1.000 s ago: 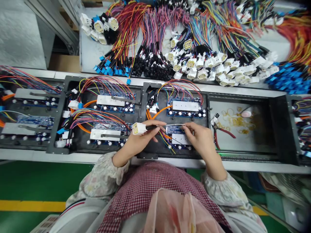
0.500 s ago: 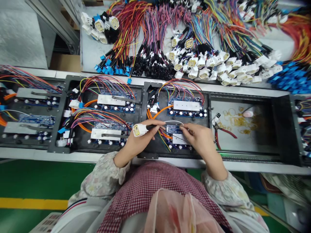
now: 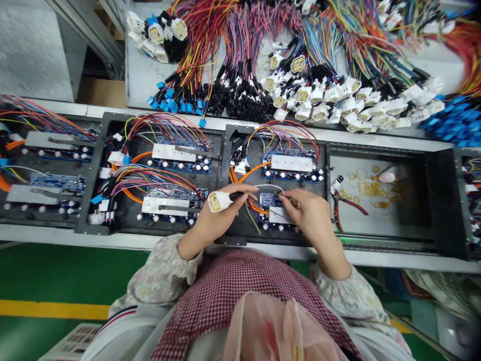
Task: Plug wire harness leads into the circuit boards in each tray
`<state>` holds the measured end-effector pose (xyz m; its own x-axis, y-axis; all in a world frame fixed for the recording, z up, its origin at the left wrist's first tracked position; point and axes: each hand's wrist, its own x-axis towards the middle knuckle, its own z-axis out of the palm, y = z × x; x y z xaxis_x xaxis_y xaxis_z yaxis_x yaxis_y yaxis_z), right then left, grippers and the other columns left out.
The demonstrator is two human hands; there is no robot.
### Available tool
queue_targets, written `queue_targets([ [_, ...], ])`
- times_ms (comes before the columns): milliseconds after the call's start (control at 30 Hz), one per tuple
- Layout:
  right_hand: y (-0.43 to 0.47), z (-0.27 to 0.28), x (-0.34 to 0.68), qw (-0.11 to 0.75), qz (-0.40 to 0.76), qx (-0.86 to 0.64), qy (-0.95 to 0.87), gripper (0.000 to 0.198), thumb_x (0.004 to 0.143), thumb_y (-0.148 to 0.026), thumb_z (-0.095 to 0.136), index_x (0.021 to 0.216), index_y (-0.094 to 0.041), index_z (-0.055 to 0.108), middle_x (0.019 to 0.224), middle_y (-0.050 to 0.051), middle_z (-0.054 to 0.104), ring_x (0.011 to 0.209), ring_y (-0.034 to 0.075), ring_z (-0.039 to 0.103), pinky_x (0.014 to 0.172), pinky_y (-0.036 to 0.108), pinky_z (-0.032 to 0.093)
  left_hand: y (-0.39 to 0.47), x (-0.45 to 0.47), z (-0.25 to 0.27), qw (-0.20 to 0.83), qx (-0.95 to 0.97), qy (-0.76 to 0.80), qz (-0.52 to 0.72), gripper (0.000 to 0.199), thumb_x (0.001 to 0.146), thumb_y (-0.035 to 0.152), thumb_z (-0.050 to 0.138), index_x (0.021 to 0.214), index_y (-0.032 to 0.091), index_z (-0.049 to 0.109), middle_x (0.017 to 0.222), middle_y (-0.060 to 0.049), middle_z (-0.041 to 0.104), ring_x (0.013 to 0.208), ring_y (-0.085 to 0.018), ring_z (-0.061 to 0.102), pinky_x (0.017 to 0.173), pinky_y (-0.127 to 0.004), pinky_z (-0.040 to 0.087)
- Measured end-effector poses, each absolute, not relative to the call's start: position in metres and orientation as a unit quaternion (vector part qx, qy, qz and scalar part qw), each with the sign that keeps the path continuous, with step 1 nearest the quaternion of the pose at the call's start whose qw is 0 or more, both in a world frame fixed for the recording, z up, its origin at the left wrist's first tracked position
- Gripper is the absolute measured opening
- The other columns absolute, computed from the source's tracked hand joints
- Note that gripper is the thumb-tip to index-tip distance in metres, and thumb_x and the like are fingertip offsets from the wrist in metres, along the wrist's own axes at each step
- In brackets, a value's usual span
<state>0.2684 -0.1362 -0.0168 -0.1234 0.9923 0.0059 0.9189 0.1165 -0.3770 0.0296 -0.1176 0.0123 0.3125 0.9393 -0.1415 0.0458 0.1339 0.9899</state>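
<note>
My left hand is closed around a wire harness, whose white connector with a yellowish face sticks out over the back of the hand. From its fingertips a thin white wire arches across to my right hand, which pinches the wire's end. Both hands hover above the lower circuit board, which has a pale metal plate and lies in a black tray. Loose coloured wires and orange cables run beneath my left fingers. In the same tray sits an upper circuit board, with wires looping from its top edge.
Red-handled cutters lie on the line to the right, near scattered yellow rubber bands. Another black tray with wired boards stands to the left. Bundles of harnesses with white connectors and blue connectors cover the shelf behind.
The view has shifted slightly. Both hands keep nearly the same pose on the harness, and the white wire still spans between them.
</note>
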Motion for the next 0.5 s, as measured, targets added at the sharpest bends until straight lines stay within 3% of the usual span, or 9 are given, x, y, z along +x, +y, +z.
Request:
queue_targets([
  [200,-0.151,0.012,0.262,0.188,0.167,-0.634,-0.731,0.031,0.093,-0.048,0.056,0.098,-0.022,0.073,0.077,0.004,0.071,0.071,0.019,0.064,0.067,0.031,0.046,-0.117,0.029,0.013,0.573,0.552,0.468,0.385,0.016,0.094,0.025,0.059,0.103,0.021,0.072,0.095,-0.005,0.075,0.083,-0.016,0.068,0.063,-0.024,0.052],
  [300,-0.154,0.014,0.252,0.160,0.196,-0.601,-0.758,0.030,0.096,-0.042,0.052,0.085,-0.022,0.071,0.076,0.004,0.070,0.073,0.018,0.064,0.066,0.029,0.044,-0.117,0.029,0.009,0.580,0.543,0.462,0.393,0.017,0.095,0.029,0.058,0.102,0.020,0.071,0.098,-0.006,0.073,0.068,-0.012,0.063,0.054,-0.021,0.050],
  [500,-0.145,-0.012,0.241,0.169,0.189,-0.608,-0.752,0.027,0.098,-0.033,0.048,0.098,-0.021,0.072,0.085,0.005,0.074,0.071,0.018,0.066,0.064,0.028,0.043,-0.117,0.029,0.010,0.586,0.533,0.464,0.396,0.019,0.094,0.031,0.060,0.101,0.020,0.072,0.092,-0.005,0.071,0.055,-0.008,0.054,0.048,-0.019,0.047],
])
